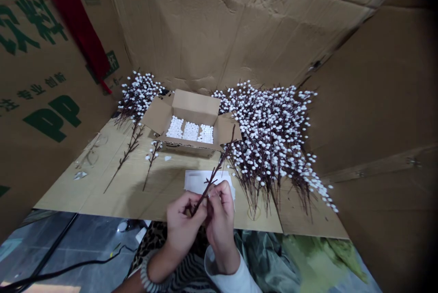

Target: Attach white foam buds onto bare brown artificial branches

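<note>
Both of my hands meet over the near edge of the cardboard work surface (112,192). My left hand (183,222) pinches the lower stem of a bare brown branch (219,163) that points up and away. Against the same branch, my right hand (221,217) is closed, its fingertips pressed on a twig near the stem. Under the hands lies a white sheet (195,179). Beyond them, an open small cardboard box (193,115) holds white foam beads (190,131).
A large pile of brown branches tipped with white beads (273,138) lies right of the box, a smaller pile (138,94) to its left. Two loose branches (126,154) lie on the surface. Cardboard walls stand all round. Clear plastic scraps (87,158) lie at left. Cables cross the floor (68,268).
</note>
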`<control>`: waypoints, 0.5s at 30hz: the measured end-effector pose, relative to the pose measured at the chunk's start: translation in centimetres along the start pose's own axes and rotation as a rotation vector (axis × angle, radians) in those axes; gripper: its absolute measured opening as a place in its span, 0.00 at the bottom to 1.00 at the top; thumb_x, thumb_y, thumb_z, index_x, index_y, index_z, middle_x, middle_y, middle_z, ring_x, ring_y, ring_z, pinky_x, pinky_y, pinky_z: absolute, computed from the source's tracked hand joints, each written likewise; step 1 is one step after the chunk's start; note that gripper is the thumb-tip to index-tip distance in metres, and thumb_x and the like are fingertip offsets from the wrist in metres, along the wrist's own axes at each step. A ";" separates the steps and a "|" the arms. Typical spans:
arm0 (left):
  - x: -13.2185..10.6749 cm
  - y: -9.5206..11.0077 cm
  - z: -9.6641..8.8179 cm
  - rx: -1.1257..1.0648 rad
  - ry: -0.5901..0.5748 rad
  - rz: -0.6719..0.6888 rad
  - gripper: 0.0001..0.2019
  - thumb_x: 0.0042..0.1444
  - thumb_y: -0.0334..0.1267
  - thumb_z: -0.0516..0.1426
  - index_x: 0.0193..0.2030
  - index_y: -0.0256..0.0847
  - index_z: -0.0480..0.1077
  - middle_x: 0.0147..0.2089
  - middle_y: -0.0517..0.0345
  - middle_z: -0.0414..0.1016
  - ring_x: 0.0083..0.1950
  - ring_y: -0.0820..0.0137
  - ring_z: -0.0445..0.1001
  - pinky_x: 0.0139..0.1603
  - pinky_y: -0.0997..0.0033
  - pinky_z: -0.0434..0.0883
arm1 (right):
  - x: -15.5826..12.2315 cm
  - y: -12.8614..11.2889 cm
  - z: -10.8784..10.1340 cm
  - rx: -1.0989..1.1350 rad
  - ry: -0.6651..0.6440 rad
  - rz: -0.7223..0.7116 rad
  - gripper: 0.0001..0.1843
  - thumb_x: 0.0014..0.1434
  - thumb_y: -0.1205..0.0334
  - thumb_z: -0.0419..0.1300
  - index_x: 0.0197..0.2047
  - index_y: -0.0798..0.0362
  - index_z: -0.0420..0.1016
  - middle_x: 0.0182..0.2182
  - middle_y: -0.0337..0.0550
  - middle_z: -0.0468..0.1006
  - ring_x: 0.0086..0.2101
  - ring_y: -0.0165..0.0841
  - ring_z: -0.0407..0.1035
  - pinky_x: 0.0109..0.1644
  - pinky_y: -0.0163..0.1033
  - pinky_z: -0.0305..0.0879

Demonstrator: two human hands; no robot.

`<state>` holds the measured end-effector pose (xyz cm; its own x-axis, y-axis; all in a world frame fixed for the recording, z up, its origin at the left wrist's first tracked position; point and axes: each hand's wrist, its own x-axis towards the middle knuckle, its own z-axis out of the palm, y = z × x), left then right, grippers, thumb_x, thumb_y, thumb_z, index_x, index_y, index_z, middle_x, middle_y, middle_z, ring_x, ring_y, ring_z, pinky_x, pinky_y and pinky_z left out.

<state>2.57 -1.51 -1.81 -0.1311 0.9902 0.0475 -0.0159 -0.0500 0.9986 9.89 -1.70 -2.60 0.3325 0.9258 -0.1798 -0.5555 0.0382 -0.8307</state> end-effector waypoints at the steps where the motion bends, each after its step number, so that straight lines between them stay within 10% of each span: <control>1: 0.0 0.1 0.0 -0.005 0.001 0.006 0.06 0.45 0.34 0.59 0.20 0.37 0.74 0.17 0.61 0.72 0.18 0.77 0.66 0.20 0.82 0.64 | 0.0 0.0 0.0 0.003 -0.005 0.000 0.19 0.51 0.53 0.66 0.25 0.50 0.58 0.20 0.28 0.58 0.22 0.25 0.48 0.27 0.30 0.53; 15: -0.1 0.3 0.0 -0.030 -0.012 0.047 0.05 0.45 0.31 0.59 0.20 0.37 0.73 0.16 0.62 0.72 0.18 0.78 0.65 0.19 0.83 0.64 | 0.2 -0.4 -0.2 -0.010 -0.073 0.009 0.20 0.50 0.52 0.66 0.23 0.51 0.59 0.18 0.28 0.57 0.21 0.25 0.46 0.24 0.30 0.49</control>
<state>2.62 -1.60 -1.50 -0.1207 0.9881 0.0952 -0.0399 -0.1006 0.9941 10.38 -1.63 -2.41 0.2709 0.9510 -0.1492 -0.5506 0.0259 -0.8344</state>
